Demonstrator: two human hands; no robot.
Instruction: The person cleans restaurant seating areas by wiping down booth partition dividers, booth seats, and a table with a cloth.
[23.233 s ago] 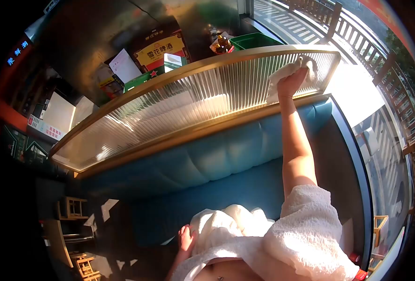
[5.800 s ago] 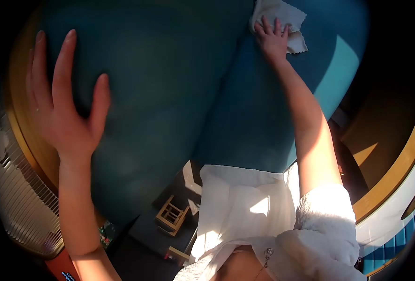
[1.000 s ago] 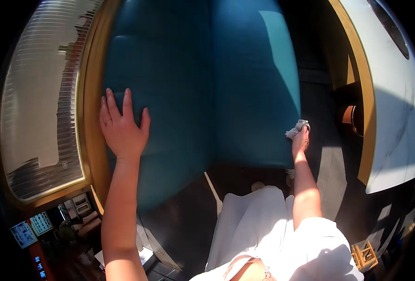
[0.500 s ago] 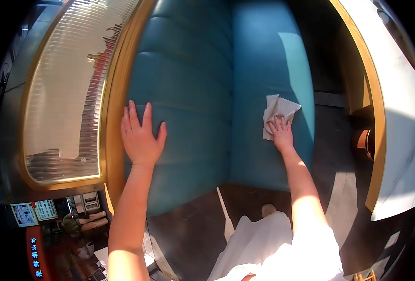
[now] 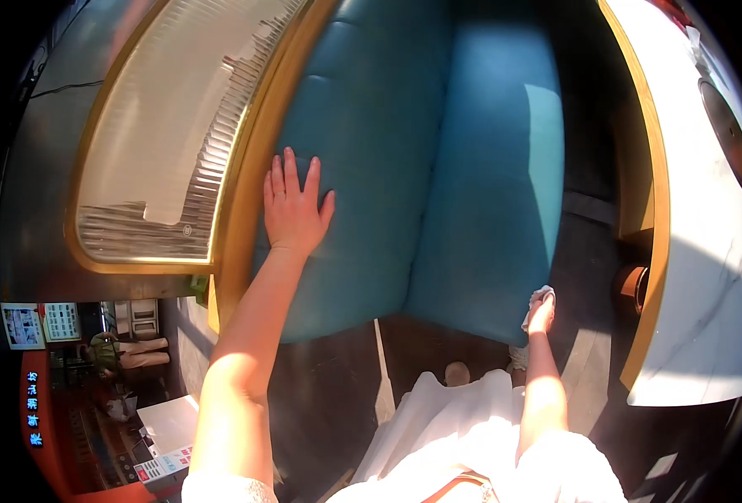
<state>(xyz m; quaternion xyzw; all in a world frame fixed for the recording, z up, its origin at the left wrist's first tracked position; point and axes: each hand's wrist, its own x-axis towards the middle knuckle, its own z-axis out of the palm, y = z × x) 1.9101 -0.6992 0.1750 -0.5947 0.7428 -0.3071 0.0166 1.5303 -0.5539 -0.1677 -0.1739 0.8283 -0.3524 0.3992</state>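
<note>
My left hand (image 5: 294,220) lies flat with its fingers spread on the blue padded backrest (image 5: 375,126), close to the wooden edge of the partition. Down at the front edge of the blue bench seat (image 5: 484,193), near its close corner, my right hand (image 5: 542,317) grips a pale cloth (image 5: 537,297). The cloth is bunched up, and only a small part of it shows beyond the fingers. Sunlight falls across the outer side of the seat.
A partition with ribbed glass (image 5: 157,142) in a wooden frame (image 5: 262,117) borders the backrest. To the right stands a marble-topped table (image 5: 702,277) with a wooden edge. Beneath it is a brown round container (image 5: 632,287). Another person (image 5: 124,350) is in the background at lower left.
My right hand has drawn the cloth from the middle of the seat to its front edge, where it is now bunched. My left hand remains flat on the backrest, while the view has shifted.
</note>
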